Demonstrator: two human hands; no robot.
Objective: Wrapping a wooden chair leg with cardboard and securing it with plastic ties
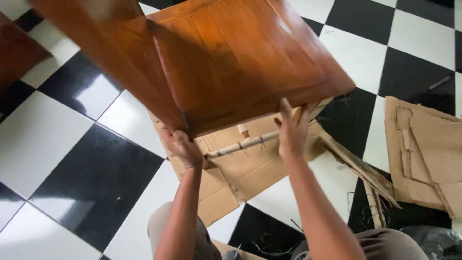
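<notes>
Wooden panel (240, 62) held tilted above cardboard (240, 173); left hand (183, 147) grips its near corner, right hand (292, 130) pinches the near edge. Step: lifting. Next needs a steady two-handed hold.

A floor (72, 125) of glossy black and white tiles fills the scene. Flattened cardboard (240, 175) lies near the middle, with a pale stick (243, 146) bound in thin ties lying across it and a torn strip (356, 168) trailing off to the right; a second cardboard sheet (426, 154) lies well apart at the right edge. Dark loose strands (361, 204) are scattered on the tiles near the strip, a black plastic bag (435, 240) sits in the near right corner, and a dark brown panel (17, 55) shows at the far left.
</notes>
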